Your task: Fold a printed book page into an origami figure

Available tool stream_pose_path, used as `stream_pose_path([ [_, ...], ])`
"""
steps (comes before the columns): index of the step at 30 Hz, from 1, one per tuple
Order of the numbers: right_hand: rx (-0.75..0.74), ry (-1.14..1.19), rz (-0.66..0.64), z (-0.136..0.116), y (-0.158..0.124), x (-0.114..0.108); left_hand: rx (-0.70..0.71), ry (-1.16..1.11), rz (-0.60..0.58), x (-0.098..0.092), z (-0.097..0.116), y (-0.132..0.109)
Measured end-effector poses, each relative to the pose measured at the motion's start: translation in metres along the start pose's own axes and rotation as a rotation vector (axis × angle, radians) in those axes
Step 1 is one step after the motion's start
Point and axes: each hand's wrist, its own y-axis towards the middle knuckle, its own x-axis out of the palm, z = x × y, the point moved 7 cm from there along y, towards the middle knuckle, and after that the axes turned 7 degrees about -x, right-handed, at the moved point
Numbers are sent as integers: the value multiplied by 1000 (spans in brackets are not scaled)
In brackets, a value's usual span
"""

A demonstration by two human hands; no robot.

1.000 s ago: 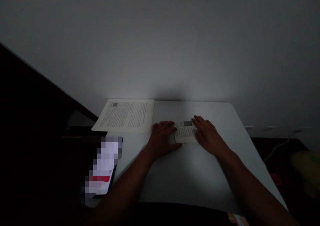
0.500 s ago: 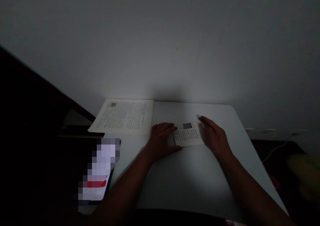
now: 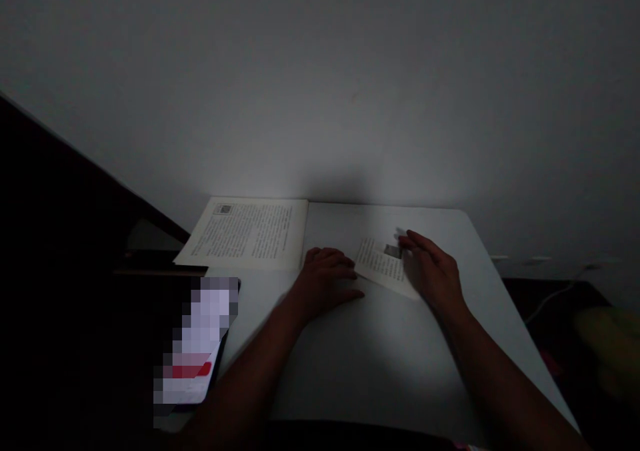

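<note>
A small folded sheet of printed paper (image 3: 380, 264) with a dark picture near its upper edge lies aslant on the white table (image 3: 345, 358). My right hand (image 3: 434, 271) is closed on the sheet's right side and covers that edge; its thumb is hidden. Just left of the paper, my left hand (image 3: 327, 278) rests palm down with its fingers apart, the fingertips close to the sheet's left corner. Whether they touch it I cannot tell.
Larger printed pages (image 3: 250, 234) lie at the table's back left. A lit phone (image 3: 200, 344) with a blurred screen lies at the left edge. A wall (image 3: 320, 91) rises behind the table, and a pale cable (image 3: 550, 298) runs off to the right.
The folded sheet has turned clockwise and shifted right, away from my left hand, which had been at its left edge. My right hand has moved slightly right. Pages and phone are unchanged.
</note>
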Motion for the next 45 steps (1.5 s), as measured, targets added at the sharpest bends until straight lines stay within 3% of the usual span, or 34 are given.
stream_pose_path([
  [13, -26, 15, -86, -1, -2, 6, -49, -25, 115, -2, -5, 0],
  [34, -58, 138, -308, -6, -5, 24, 0, -119, -14, 7, 9, 0],
  [39, -58, 107, -292, -12, -6, 21, -71, -272, 156, -8, 7, -1],
  [45, -135, 55, -285, -20, -6, 14, -315, -549, 424, -25, -20, -6],
])
